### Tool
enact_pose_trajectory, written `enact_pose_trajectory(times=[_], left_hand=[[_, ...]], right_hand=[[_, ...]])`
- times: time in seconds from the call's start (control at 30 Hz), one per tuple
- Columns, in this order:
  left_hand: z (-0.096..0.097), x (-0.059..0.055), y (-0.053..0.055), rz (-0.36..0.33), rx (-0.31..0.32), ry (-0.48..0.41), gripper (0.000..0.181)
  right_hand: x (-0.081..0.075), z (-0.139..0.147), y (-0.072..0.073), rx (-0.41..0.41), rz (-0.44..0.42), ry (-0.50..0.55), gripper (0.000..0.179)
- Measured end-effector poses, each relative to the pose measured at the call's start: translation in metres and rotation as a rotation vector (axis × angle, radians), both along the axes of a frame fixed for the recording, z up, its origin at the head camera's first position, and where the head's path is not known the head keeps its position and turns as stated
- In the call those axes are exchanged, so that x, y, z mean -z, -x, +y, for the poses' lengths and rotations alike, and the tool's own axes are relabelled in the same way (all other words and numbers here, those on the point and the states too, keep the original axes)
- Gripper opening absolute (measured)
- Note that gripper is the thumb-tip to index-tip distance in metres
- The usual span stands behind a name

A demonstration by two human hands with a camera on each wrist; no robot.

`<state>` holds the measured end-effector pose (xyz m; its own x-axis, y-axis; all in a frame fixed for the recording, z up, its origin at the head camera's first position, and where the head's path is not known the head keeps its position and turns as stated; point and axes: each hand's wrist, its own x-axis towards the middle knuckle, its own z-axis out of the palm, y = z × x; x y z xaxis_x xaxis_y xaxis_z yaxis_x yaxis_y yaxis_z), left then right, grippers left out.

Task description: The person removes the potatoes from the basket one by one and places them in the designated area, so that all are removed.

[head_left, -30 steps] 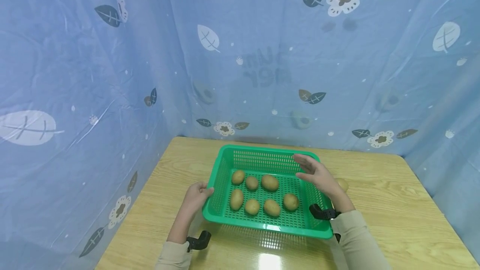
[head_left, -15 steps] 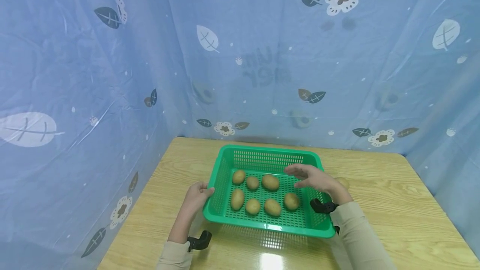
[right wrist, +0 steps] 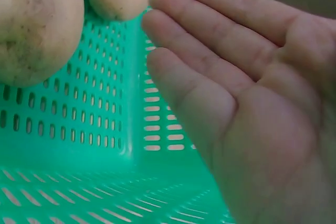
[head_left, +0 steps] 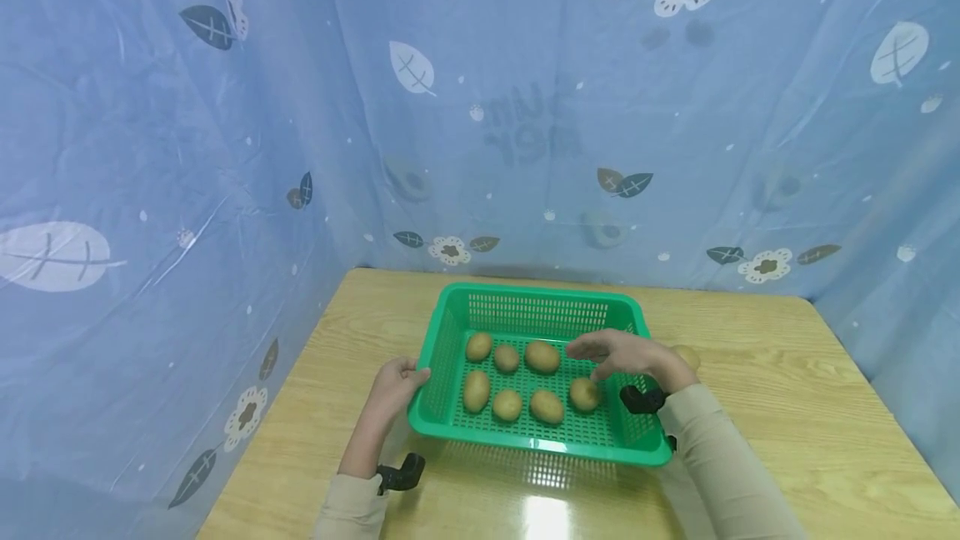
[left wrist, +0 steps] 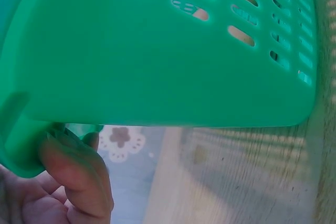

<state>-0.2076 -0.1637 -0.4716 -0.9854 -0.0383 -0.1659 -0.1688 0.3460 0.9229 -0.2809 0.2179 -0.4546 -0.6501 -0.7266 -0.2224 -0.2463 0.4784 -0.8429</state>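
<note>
A green perforated plastic basket (head_left: 547,447) holds several potatoes in two loose rows. My left hand (head_left: 395,390) grips its left rim, thumb over the top and fingers curled underneath, as the left wrist view shows on the fingers (left wrist: 79,177). Over the basket's right part hovers my right hand (head_left: 626,354), fingers extended and nothing in it. Its fingertips point left, near the potato in the back row (head_left: 542,357), and its thumb is just above the front right potato (head_left: 584,396). In the right wrist view a large potato (right wrist: 37,30) lies beyond the fingertips.
Another potato (head_left: 686,357) lies on the wooden table (head_left: 795,407) outside the basket's right side, partly behind my right wrist. A blue patterned curtain (head_left: 480,107) hangs behind and to both sides of the table. Black cameras (head_left: 401,472) are strapped to both wrists.
My right hand has come down and slightly left, from above the basket's right side to close over the potatoes. The left hand keeps its grip on the rim.
</note>
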Motion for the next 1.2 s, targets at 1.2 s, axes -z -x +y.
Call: enact_pose_trajectory(times=[1.2], left_hand=[[0.002,-0.004,-0.003,-0.004,-0.004,-0.005,0.034]], right_hand=[[0.007,-0.020,-0.005,0.034,0.037,-0.372,0.052]])
